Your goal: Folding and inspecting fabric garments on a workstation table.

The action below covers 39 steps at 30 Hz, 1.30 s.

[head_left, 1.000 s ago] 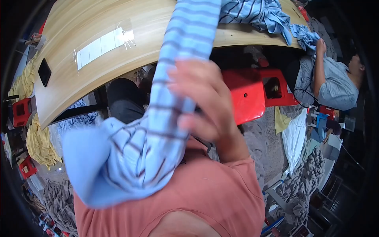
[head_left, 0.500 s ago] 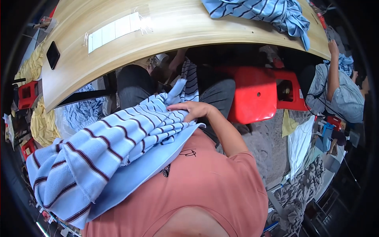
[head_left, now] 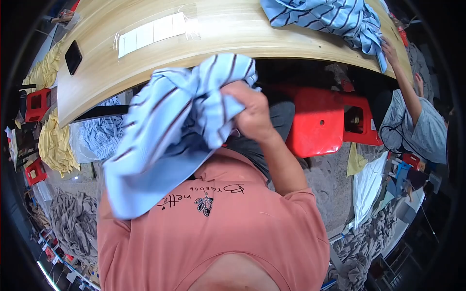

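A light-blue garment with dark stripes (head_left: 165, 111) hangs bunched up in front of my chest, by the near edge of the wooden table. My right hand (head_left: 250, 110) is closed around its gathered right part, fingers curled into the fabric. The garment's lower left end drapes down, blurred by motion, and shows a plain blue side. My left hand is hidden, with no part of it showing around the cloth. On the table's far right lies a second heap of the same striped blue fabric (head_left: 330, 19).
The wooden table (head_left: 233, 39) bears a phone (head_left: 73, 57) and a taped paper strip (head_left: 151, 35). Red stools (head_left: 318, 123) stand at right. A co-worker's hand (head_left: 389, 52) is beside the far fabric heap. Yellow cloth (head_left: 57, 145) and grey cloth piles (head_left: 73, 223) lie at left.
The striped garment has been lifted off my lap and left arm, bunching toward the table edge. My right hand has risen and closed on it. The co-worker's hand has moved to the table.
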{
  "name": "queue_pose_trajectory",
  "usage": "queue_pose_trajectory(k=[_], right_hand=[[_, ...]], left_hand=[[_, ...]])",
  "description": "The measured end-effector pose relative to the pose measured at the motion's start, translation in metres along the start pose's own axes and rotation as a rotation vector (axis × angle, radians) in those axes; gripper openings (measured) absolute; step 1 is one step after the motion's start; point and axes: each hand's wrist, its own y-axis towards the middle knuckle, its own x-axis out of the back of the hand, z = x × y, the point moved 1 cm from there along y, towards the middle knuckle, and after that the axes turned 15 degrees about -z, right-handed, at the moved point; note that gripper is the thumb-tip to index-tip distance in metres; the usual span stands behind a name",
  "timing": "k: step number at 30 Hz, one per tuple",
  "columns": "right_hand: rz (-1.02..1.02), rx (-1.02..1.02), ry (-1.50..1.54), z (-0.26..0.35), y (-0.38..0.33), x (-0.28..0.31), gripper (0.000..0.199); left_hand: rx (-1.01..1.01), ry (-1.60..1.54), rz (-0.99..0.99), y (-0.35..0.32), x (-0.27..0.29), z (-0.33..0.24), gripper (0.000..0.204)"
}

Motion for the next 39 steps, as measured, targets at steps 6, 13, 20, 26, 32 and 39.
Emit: queue_pose_trajectory(k=[6, 13, 20, 26, 32, 39], right_hand=[[0.294, 0.31, -0.136, 0.027, -0.007, -0.046, 0.039], [-0.082, 0.68, -0.222, 0.041, -0.037, -0.036, 0.05], [-0.141, 0.397, -0.476, -0.001, -0.045, -0.063, 0.062], [0.067, 0.225, -0.264, 0.008, -0.041, -0.042, 0.077], [-0.111, 0.336, -0.274, -0.014, -0.044, -0.063, 0.096], [-0.463, -0.217, 0.017, 0.008, -0.016, 0.002, 0.015]], left_hand=[[0.224, 0.029, 0.541, 0.044, -0.039, 0.017, 0.032], [-0.433, -0.152, -0.074, 0.099, -0.034, 0.007, 0.036], [0.39, -0.886, -0.003, 0.086, -0.065, 0.011, 0.028], [0.273, -0.595, 0.122, 0.089, -0.072, 0.013, 0.026], [0.15, -0.301, 0.227, 0.091, -0.072, 0.011, 0.024], [0.015, 0.05, 0.336, 0.093, -0.077, 0.012, 0.022]])
